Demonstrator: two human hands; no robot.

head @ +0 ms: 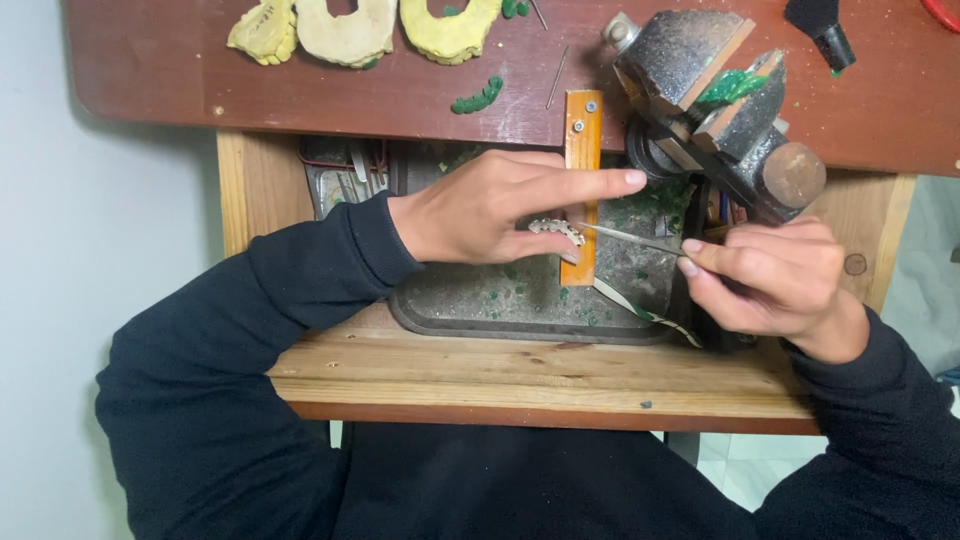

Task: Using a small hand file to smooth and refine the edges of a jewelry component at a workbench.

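The left hand [480,212] pinches a small silver piece [556,230] on the wooden peg [581,180], while the right hand [770,275] grips a thin file [630,238] lying nearly level, its tip pointing left at the piece.

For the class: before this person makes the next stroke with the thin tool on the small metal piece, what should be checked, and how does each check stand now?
1. Small metal piece pressed on the orange wooden peg by the left hand: ok.
2. Thin tool pinched in the right hand: ok.
3. Tool tip at the piece: ok.
4. Left index finger lying above the tool's line: ok.
5. Tray beneath to catch filings: ok.
6. Peg fixed firmly: cannot tell.
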